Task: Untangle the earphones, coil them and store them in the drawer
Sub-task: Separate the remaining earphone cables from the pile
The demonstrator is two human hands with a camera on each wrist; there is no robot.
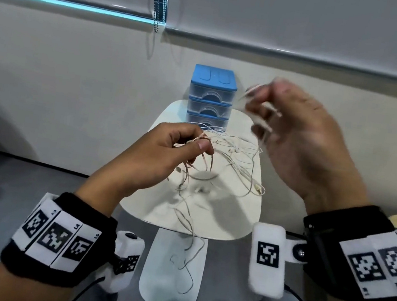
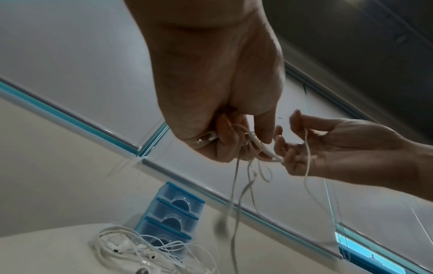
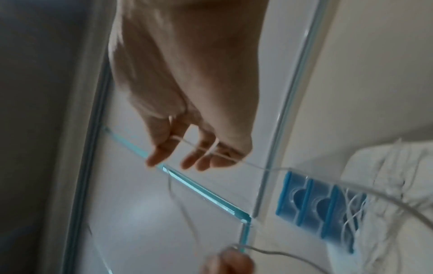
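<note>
The left hand [image 1: 167, 145] is hovering above the white surface [image 1: 220, 220], palm turned down and wrist bent, its grip curling round a bunch of earphone cable [image 1: 189, 172]. In the left wrist view the fingers [image 2: 225, 133] are closing over several loops and the thumb is pressing a strand against them, while loose lengths are hanging down from the fist toward the surface.

The right hand [image 1: 297, 139] is raised higher and further forward, blurred in the head view, with its back facing the camera and the wrist cocked upward. Its grip is partly spread: in the right wrist view the fingers [image 3: 164, 148] are pointing down and slightly apart, and a white strand is running across them, looping around at least two. That strand is stretching away to the left hand [image 3: 228, 263], which is showing at the bottom edge of that view.

More earphones [image 1: 237, 156] are lying in a loose tangle on the surface, just in front of a small blue drawer unit [image 1: 211, 95] with three clear drawers, all of them pushed in. One cable is trailing off the near edge of the surface and dangling in front of its white pedestal [image 1: 171, 270]. Both wrists are wearing black bands with printed markers.
</note>
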